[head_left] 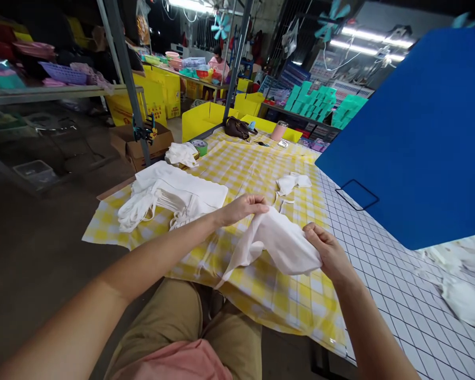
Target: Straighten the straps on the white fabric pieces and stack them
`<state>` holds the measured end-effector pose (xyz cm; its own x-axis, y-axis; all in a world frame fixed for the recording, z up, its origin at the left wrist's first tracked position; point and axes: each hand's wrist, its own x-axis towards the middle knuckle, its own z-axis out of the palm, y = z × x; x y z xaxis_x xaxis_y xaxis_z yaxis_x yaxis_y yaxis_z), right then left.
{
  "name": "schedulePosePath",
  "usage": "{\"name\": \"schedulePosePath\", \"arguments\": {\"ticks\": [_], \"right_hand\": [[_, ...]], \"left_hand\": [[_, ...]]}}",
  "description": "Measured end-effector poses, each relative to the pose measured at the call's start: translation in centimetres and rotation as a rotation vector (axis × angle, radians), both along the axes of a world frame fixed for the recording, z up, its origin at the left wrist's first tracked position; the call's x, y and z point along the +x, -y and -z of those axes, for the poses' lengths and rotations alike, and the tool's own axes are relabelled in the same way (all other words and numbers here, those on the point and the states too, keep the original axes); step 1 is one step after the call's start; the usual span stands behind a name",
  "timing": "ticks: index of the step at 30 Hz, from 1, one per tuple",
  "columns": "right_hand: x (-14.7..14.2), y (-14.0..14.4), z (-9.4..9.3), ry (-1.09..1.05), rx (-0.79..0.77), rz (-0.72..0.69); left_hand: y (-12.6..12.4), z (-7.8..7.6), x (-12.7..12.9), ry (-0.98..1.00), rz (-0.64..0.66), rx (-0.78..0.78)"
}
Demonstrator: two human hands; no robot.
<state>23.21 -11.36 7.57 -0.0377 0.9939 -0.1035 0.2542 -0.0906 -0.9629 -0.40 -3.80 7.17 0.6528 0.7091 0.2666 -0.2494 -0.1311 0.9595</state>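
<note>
Between my two hands a white cloth garment (283, 237) is stretched above the checked tablecloth, a strap-like end hanging down toward the table's near edge. My left hand (247, 207) pinches its upper left edge between thumb and fingers. My right hand (325, 248) grips the right side, fingers closed on the fabric. Left of my left forearm lies a stack of similar white garments (182, 184), with loose straps spilling toward me. Just beyond my hands, another small white garment (293, 183) rests on the cloth with its strap trailing.
A yellow checked tablecloth (237, 169) covers the table. At its far end are a dark bag (237, 128) and a pink cup (279, 131). Green tape (200, 146) sits by a white bundle (182, 154). A blue board (415, 142) rises at right over a white gridded surface (380, 264).
</note>
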Motion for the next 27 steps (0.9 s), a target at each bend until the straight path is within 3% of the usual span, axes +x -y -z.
{"name": "schedulePosePath", "arguments": {"ticks": [3,5,10,12,18,21,24,27], "right_hand": [[1.3,0.3,-1.4,0.045,-0.23,-0.258],[2.8,0.7,-2.2,0.121,-0.275,-0.383],[6.4,2.1,-4.2,0.207,-0.257,-0.422],[7.4,2.6,-5.2,0.244,-0.198,-0.393],[8.6,3.9,-7.8,0.128,0.208,-0.14],[8.0,3.9,-8.4,0.114,0.125,-0.109],[7.2,3.7,-8.9,0.232,-0.009,0.005],[7.4,3.7,-9.7,0.337,0.144,0.18]], "left_hand": [[-0.8,-1.6,-1.1,0.033,0.003,-0.075],[-1.4,-2.2,-2.1,0.035,-0.001,-0.116],[-2.7,-2.9,-5.1,0.037,0.043,-0.129],[-2.8,-3.5,-5.9,0.063,0.028,-0.115],[-2.3,-6.2,-7.0,0.091,0.023,-0.022],[-2.5,-6.8,-7.2,-0.014,0.042,0.094],[-3.0,-7.1,-7.5,-0.305,-0.002,0.331],[-3.4,-7.9,-8.0,-0.541,-0.098,0.589]]}}
